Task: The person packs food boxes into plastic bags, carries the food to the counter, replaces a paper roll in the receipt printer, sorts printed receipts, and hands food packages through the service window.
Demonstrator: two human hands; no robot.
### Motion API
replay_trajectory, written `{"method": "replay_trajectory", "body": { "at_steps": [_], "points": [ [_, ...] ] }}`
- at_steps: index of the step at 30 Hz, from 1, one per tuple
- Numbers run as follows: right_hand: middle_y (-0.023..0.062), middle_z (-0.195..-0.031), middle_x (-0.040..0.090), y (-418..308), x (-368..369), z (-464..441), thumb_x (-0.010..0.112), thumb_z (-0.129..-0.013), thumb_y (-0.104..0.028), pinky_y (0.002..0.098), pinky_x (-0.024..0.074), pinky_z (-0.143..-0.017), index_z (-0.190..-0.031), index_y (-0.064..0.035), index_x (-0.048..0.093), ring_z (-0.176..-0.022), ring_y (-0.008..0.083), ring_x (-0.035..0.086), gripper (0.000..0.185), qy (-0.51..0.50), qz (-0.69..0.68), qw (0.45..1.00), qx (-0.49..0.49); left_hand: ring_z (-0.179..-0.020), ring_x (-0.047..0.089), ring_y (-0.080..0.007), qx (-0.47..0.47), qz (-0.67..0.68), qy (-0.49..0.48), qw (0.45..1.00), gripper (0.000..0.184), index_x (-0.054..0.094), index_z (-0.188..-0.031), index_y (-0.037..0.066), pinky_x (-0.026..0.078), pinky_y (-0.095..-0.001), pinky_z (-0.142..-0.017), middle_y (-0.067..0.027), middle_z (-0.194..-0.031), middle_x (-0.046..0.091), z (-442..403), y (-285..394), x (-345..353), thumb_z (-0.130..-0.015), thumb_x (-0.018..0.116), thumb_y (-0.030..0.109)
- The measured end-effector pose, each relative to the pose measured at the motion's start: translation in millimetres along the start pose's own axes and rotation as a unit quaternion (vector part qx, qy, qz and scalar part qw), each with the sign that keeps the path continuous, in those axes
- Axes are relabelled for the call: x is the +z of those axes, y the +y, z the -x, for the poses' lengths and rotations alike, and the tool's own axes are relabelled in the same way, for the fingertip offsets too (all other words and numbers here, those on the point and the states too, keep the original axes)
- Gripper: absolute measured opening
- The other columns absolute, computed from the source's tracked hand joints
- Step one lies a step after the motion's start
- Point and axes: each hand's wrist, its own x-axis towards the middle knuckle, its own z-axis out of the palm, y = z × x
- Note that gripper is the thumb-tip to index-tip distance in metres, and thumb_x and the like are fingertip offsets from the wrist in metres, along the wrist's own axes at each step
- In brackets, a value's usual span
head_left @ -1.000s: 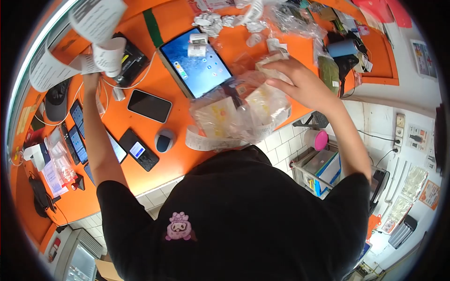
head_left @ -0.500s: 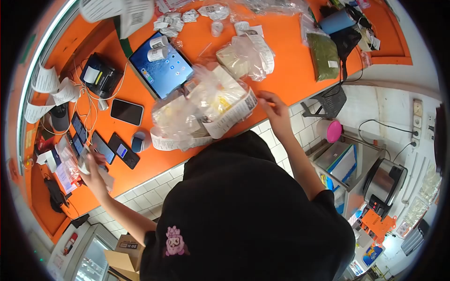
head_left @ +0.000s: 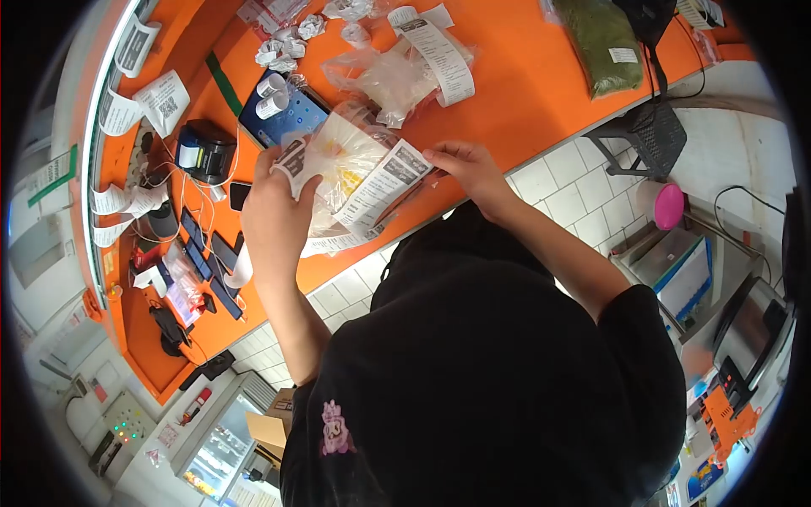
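A clear plastic food bag [head_left: 342, 165] with yellow contents sits at the table's front edge, with a long printed receipt [head_left: 384, 188] across its front. My right hand [head_left: 475, 176] pinches the receipt's upper right end between thumb and fingers. My left hand [head_left: 277, 207] is curled round the left side of the bag, its thumb towards the front. Its fingertips are partly hidden, next to another printed end of paper. Behind the bag, a tablet [head_left: 287, 117] is partly covered. A second bagged pack [head_left: 393, 84] with its own receipt [head_left: 439, 63] lies further back.
Several phones [head_left: 196, 245] and cables lie on the left, near a black receipt printer [head_left: 205, 150]. Crumpled papers [head_left: 283, 51] are at the back. A green-filled bag [head_left: 600, 46] lies at the right, above a dark stool [head_left: 646, 139]. Receipts [head_left: 160, 101] hang at the left edge.
My left hand has moved from the phones on the left to the bag's left side. My right hand now grips the receipt's end. The view has shifted and turned.
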Motion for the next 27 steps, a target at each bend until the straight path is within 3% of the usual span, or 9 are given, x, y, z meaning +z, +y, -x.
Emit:
{"method": "replay_trajectory", "body": {
  "at_steps": [2, 8, 12, 13, 16, 18, 20, 22, 27],
  "points": [
    [0.0035, -0.084, 0.065, -5, -3, 0, 0.058, -0.09, -0.022, 0.0243, 0.0435, -0.078, -0.094, -0.0023, 0.066, -0.077, 0.0104, 0.059, 0.022, -0.004, 0.002, 1.0, 0.001, -0.094, 0.06, -0.0331, -0.012, 0.0, -0.004, 1.0, 0.03, 0.062, -0.087, -0.008, 0.05, -0.0384, -0.074, -0.0131, -0.118, 0.057, 0, 2, -3, -0.073, 0.073, 0.017],
    [0.0029, -0.083, 0.063, -7, -9, -3, 0.059, -0.089, -0.02, 0.0251, 0.0447, -0.075, -0.095, -0.0028, 0.064, -0.076, 0.0098, 0.057, 0.019, -0.054, 0.022, 0.998, -0.001, -0.071, 0.06, -0.0373, 0.074, -0.037, 0.115, 0.99, 0.029, 0.063, -0.088, -0.002, 0.049, -0.0426, -0.066, -0.0165, -0.095, 0.06, 1, 1, 8, -0.073, 0.072, 0.021],
    [0.0013, -0.076, 0.057, 11, -17, -20, 0.059, -0.087, -0.009, 0.024, 0.0468, -0.067, -0.082, -0.0045, 0.058, -0.072, 0.0099, 0.056, 0.007, -0.155, 0.096, 0.977, -0.107, -0.072, 0.061, -0.0356, 0.007, -0.027, 0.027, 0.999, 0.027, 0.068, -0.093, 0.005, 0.048, -0.0415, -0.065, -0.0177, -0.077, 0.062, 2, -10, 13, -0.075, 0.068, 0.026],
    [-0.0027, -0.078, 0.054, 8, -18, -23, 0.062, -0.087, -0.01, 0.0225, 0.0456, -0.065, -0.083, -0.0068, 0.056, -0.073, 0.0058, 0.052, 0.008, -0.171, 0.113, 0.974, -0.098, -0.069, 0.06, -0.0363, 0.013, -0.031, 0.024, 0.999, 0.027, 0.068, -0.088, 0.005, 0.048, -0.0424, -0.063, -0.0186, -0.074, 0.062, 3, -9, 11, -0.075, 0.067, 0.029],
    [-0.0006, -0.079, 0.058, 2, -26, -33, 0.061, -0.086, -0.009, 0.0219, 0.045, -0.067, -0.085, -0.0042, 0.059, -0.075, 0.0068, 0.054, 0.006, -0.168, 0.179, 0.961, -0.13, -0.065, 0.06, -0.0363, 0.022, 0.003, 0.043, 0.999, 0.031, 0.067, -0.075, 0.005, 0.047, -0.0443, -0.06, -0.019, -0.066, 0.06, 4, 0, 5, -0.076, 0.064, 0.036],
    [-0.0006, -0.08, 0.058, -9, -29, -37, 0.061, -0.086, -0.008, 0.0224, 0.0443, -0.072, -0.086, -0.0033, 0.06, -0.078, 0.0075, 0.054, 0.005, -0.164, 0.215, 0.952, -0.143, -0.062, 0.06, -0.0359, 0.002, 0.038, 0.057, 0.998, 0.033, 0.067, -0.072, 0.006, 0.047, -0.0449, -0.058, -0.0187, -0.064, 0.059, 6, 8, 2, -0.077, 0.064, 0.038],
    [-0.0008, -0.081, 0.059, -21, -37, -38, 0.061, -0.085, -0.008, 0.0225, 0.0428, -0.075, -0.086, -0.0028, 0.06, -0.08, 0.0078, 0.054, 0.005, -0.174, 0.212, 0.954, -0.121, -0.064, 0.061, -0.0355, -0.051, 0.114, -0.016, 0.992, 0.032, 0.069, -0.079, 0.009, 0.048, -0.0451, -0.059, -0.019, -0.065, 0.06, 8, 17, 2, -0.078, 0.063, 0.041],
    [-0.0013, -0.082, 0.059, -23, -55, -47, 0.062, -0.084, -0.008, 0.0224, 0.042, -0.075, -0.086, -0.0022, 0.06, -0.08, 0.0075, 0.053, 0.007, -0.176, 0.175, 0.965, -0.08, -0.067, 0.063, -0.0351, -0.07, 0.176, -0.009, 0.982, 0.033, 0.071, -0.085, 0.013, 0.05, -0.0445, -0.062, -0.0193, -0.067, 0.061, 9, 24, 8, -0.079, 0.061, 0.045],
    [-0.0019, -0.079, 0.058, -60, -69, -63, 0.064, -0.081, -0.007, 0.0227, 0.0415, -0.074, -0.085, -0.0022, 0.061, -0.079, 0.0072, 0.052, 0.007, -0.177, 0.223, 0.957, -0.063, -0.066, 0.063, -0.0371, -0.135, 0.176, -0.018, 0.975, 0.04, 0.07, -0.086, 0.013, 0.051, -0.0441, -0.063, -0.0183, -0.067, 0.063, 9, 42, -13, -0.08, 0.058, 0.05]
  ]
}}
